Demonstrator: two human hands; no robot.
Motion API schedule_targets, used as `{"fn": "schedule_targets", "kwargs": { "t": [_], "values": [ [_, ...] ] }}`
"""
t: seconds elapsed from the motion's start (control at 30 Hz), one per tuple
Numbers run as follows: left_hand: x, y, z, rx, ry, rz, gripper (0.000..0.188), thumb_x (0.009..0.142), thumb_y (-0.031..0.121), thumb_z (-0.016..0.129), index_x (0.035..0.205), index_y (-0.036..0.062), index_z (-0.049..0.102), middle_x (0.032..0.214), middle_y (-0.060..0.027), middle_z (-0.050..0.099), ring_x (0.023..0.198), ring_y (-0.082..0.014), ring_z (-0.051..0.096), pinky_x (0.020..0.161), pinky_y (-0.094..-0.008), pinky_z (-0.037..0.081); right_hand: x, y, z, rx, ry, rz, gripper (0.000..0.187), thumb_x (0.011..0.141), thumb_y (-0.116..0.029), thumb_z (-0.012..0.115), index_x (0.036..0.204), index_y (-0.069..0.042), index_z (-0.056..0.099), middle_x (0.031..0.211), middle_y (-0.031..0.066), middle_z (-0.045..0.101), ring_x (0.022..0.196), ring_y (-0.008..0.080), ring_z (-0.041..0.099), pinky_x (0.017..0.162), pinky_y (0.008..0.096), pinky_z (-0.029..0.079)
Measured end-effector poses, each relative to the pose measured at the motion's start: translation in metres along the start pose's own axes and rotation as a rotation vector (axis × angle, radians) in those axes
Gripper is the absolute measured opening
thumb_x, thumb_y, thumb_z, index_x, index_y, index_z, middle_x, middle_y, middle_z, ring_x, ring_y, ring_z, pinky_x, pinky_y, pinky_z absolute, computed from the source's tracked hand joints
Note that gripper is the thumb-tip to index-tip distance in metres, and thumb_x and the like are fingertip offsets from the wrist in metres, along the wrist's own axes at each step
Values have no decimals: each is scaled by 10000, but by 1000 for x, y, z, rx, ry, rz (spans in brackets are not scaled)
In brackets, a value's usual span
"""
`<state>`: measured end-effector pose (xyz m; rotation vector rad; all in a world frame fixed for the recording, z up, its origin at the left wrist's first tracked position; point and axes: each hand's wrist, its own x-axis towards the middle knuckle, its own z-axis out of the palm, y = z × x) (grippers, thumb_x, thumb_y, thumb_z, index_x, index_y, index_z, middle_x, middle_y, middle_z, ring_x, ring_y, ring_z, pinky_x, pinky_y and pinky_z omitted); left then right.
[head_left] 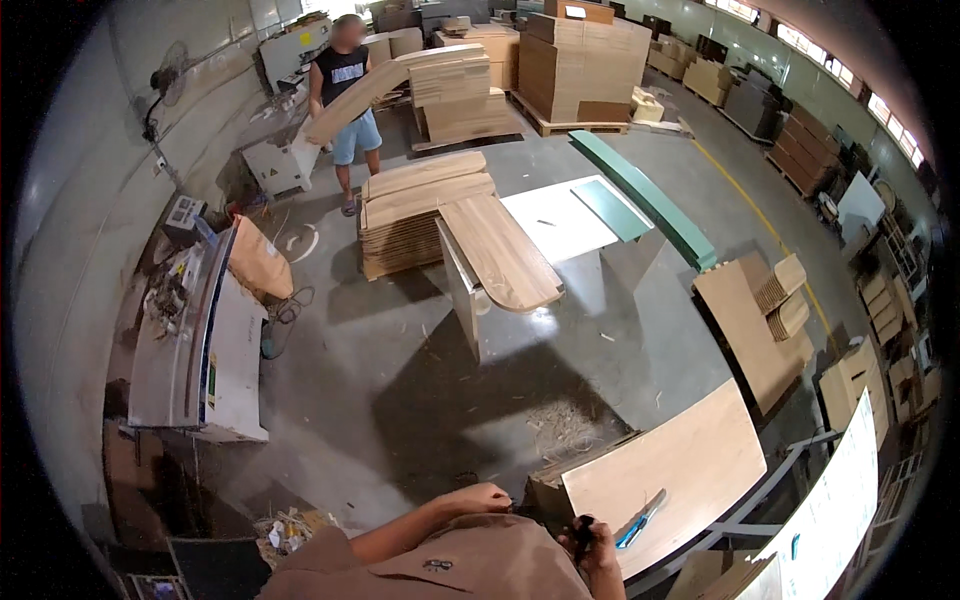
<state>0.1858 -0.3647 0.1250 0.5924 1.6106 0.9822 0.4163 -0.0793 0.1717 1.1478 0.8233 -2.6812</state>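
Close to my body, my left hand (482, 498) is closed, its fingers curled by a small dark thing too hidden to name. My right hand (602, 548) grips a small black object (581, 536) whose kind I cannot make out. Just right of that hand, a blue-handled utility knife (640, 520) lies on a pale wooden panel (690, 450). Ahead of me, a wood-grain board with a rounded end (500, 250) rests on a white worktable (550, 225).
Stacked boards (425, 220) stand beside the worktable. Beyond them a person (350, 100) handles a long board (370, 92). A white machine (230, 370) stands at left. Long green strips (650, 195) and a brown panel (745, 310) lie to the right. Shavings (575, 425) litter the floor.
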Motion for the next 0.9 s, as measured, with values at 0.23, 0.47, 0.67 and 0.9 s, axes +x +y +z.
{"fn": "schedule_targets", "kwargs": {
  "t": [0.23,0.47,0.67,0.9],
  "values": [
    [-21,6,-7,220,136,-30,485,1074,416,556,1119,-36,728,1061,-256,751,957,-401,710,871,-506,542,-68,-11,-2,192,-84,-212,317,931,-368,669,1054,-80,618,1016,90,575,783,309,726,493,344,526],
    [-54,71,-60,683,168,-81,376,1114,422,627,1305,120,744,1201,-142,799,1064,-372,766,896,-519,598,-164,-32,75,414,-218,-241,341,933,-263,785,1157,-81,603,1121,64,532,494,151,420,396,288,326],
    [-126,296,-156,688,1164,638,218,1053,229,765,1178,50,756,1054,-124,791,863,-286,759,819,-425,616,-209,-42,104,328,-225,-308,339,937,-257,781,1129,-65,580,1114,55,520,497,142,405,412,273,281],
    [-349,429,-142,1051,1303,1826,608,1104,565,535,1301,0,643,1257,-249,660,989,-365,601,883,-544,521,-232,-18,115,429,-315,-295,368,917,-248,809,1117,-53,569,1123,64,523,494,142,451,417,283,302]
  ]
}}
